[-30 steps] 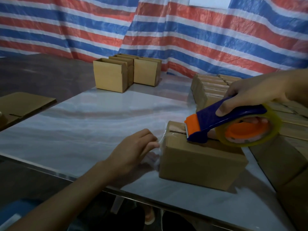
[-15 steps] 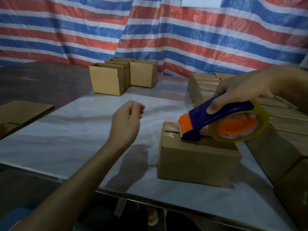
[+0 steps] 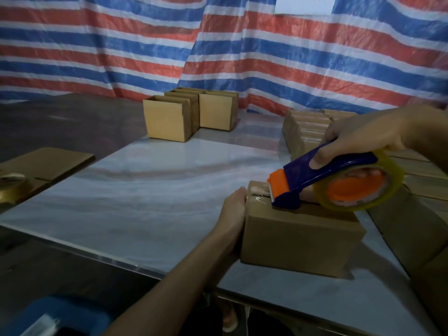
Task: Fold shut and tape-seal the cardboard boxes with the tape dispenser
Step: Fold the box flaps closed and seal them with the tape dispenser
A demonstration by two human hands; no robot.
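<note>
1. Pressing flat with fingers together, the left hand point(image 3: 234, 214) now meets the cardboard box's point(image 3: 300, 236) left end. It hung lifted a moment ago, so it is probably smoothing the tape tail.
2. The right hand point(image 3: 363, 134) curls round the tape dispenser point(image 3: 327, 175), blade on the top seam.
3. The box sits near the table's point(image 3: 157, 190) front edge, with open room to the left and a row of boxes point(image 3: 305, 127) crowding the right.

Wall: striped red-blue-white tarp point(image 3: 145, 44), upper frame.
Sign: white sheet point(image 3: 304, 4), top right.
Furniture: glossy pale table point(image 3: 157, 190), centre.
Light: dim.
</note>
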